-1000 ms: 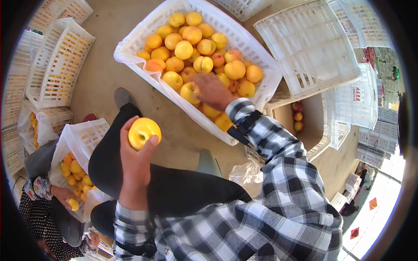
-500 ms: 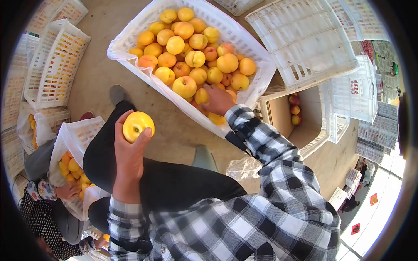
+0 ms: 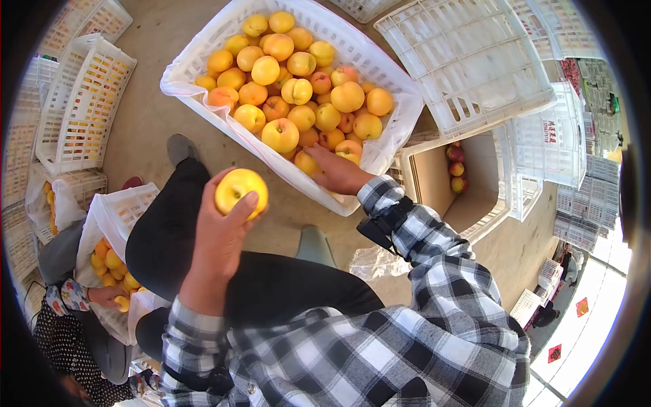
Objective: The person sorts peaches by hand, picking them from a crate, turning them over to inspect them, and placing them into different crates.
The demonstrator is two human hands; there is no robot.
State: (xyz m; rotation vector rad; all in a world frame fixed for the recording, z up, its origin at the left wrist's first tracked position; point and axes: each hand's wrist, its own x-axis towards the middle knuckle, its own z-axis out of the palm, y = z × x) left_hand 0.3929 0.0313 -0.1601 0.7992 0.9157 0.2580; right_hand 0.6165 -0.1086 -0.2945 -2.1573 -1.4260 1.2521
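Observation:
My left hand is closed around a yellow peach, held up above my knee with its stem end facing me. My right hand reaches into the near side of a white plastic crate lined with thin white plastic. Its thumb and fingers close round another yellow peach at the edge of the heap. Several yellow and orange-blushed peaches fill the crate. The right hand's fingertips are partly hidden among the fruit.
Right of the crate, a cardboard-lined crate holds a few red-yellow fruits. An upturned white crate lies beyond it. At lower left, another person's hand touches fruit in a lined crate. Clear plastic lies on the floor.
My left hand has moved right and slightly down with its peach, tilting it. My right hand has shifted slightly down within the crate, and a peach shows between its thumb and fingers.

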